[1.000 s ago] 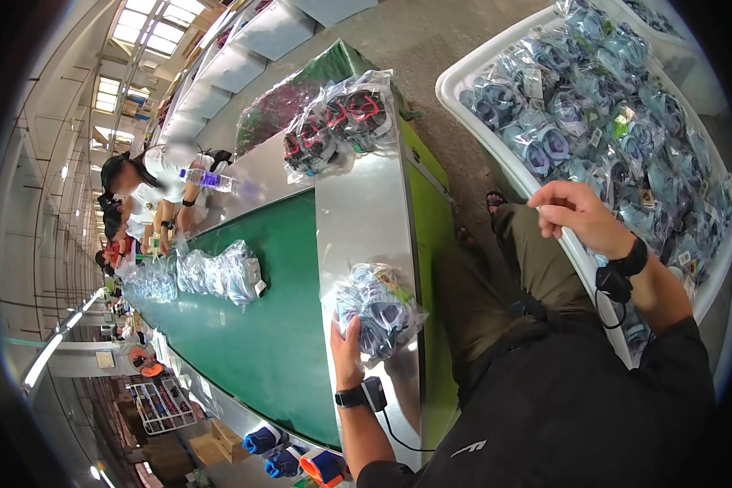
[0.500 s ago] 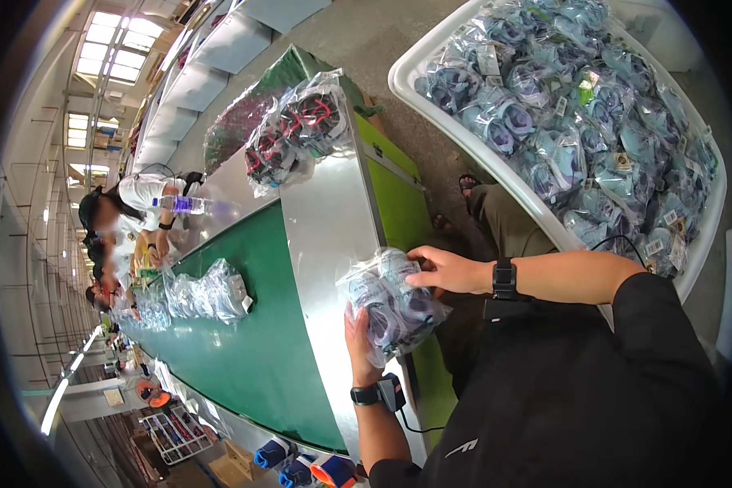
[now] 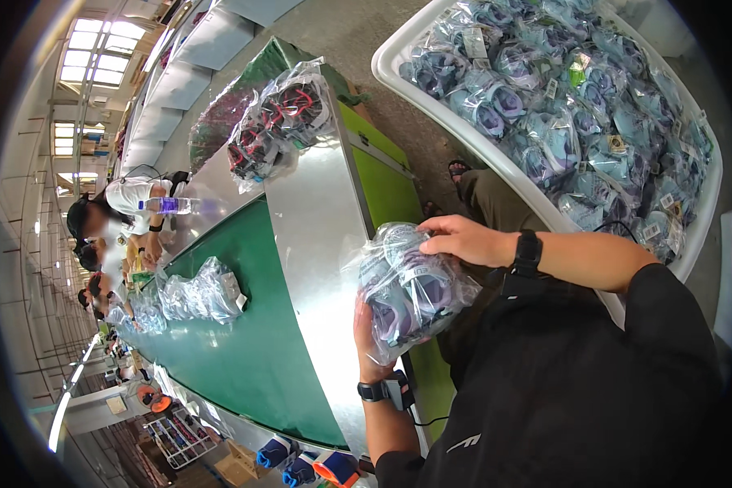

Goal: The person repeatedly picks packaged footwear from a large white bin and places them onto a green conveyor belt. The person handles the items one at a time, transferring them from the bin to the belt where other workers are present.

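A clear plastic bag with a pair of pale lilac-grey shoes (image 3: 415, 297) is held in front of me, over the metal edge of the work line. My left hand (image 3: 368, 342) cups its near left side, the fingers partly hidden behind the bag. My right hand (image 3: 470, 242) grips the top right of the bag, thumb and fingers closed on the plastic. The shoe openings face up toward me.
At right, a large white bin (image 3: 443, 122) is heaped with similar bagged shoes. A green conveyor belt (image 3: 276, 366) carries clear bagged items (image 3: 203, 291). Black-and-red bagged shoes (image 3: 285, 122) lie on the metal end. A bottle (image 3: 179, 206) stands near a co-worker (image 3: 130, 199).
The bag of shoes has come closer and slightly to the right, tilted more toward me. Both hands have stayed on it, the right hand moving up and right.
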Available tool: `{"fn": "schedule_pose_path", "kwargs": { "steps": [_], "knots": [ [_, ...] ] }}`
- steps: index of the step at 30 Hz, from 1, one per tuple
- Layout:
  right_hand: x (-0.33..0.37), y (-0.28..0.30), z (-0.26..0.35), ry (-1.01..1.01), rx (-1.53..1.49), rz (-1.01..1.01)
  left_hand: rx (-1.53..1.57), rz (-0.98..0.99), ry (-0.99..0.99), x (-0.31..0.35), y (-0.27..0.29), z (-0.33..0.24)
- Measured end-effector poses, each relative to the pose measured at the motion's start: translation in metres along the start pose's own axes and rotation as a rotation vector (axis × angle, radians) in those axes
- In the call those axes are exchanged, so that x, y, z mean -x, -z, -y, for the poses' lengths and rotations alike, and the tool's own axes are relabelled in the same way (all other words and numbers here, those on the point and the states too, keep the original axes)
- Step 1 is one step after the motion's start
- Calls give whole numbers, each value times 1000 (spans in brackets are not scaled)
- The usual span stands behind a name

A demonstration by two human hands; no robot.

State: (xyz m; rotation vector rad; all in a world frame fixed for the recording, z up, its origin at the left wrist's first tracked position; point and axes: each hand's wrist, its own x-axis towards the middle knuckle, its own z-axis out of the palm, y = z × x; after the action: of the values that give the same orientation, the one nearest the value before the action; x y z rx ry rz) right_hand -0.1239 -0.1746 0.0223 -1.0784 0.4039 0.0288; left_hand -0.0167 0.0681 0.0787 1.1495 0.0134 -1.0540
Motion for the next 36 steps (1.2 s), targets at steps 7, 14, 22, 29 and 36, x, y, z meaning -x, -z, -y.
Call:
{"fn": "schedule_pose_path", "kwargs": {
  "steps": [7, 14, 22, 29, 36],
  "knots": [
    [22, 25, 35, -33, 5, 161, -33, 36, -80, -8, -22, 3],
    [46, 26, 55, -59, 10, 170, -47, 87, -48, -4, -17, 4],
    [44, 50, 60, -226, 388, 420, -470, 351, 44, -24, -28, 9],
    [53, 83, 42, -145, 333, 434, -386, 449, 148, -34, -72, 10],
    [98, 203, 90, 129, 272, -87, -360, 42, -189, -49, -87, 14]
  ]
}}
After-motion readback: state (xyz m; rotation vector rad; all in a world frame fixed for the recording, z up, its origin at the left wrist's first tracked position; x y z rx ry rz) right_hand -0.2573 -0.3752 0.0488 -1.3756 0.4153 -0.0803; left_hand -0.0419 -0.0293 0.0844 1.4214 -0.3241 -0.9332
